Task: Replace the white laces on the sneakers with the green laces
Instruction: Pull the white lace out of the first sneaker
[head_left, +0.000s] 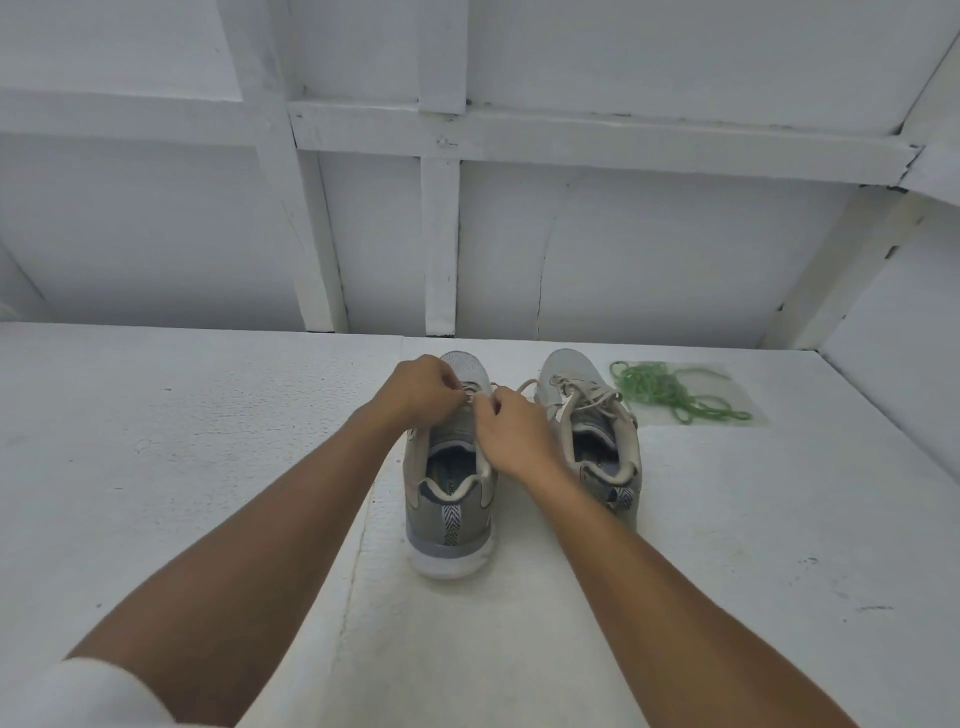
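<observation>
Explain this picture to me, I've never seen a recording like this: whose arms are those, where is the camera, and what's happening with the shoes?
There is no machine here. This is one picture from a wide-angle camera worn on a person's head, looking forward and down, so the two bare arms are the wearer's own. On the white surface stand a grey left sneaker and right sneaker, heels toward the camera, both laced in white. A loose heap of green laces lies to their right, and nobody holds it. The left hand and right hand meet over the left sneaker, fingers curled, pinching its white lace near the toe end.
</observation>
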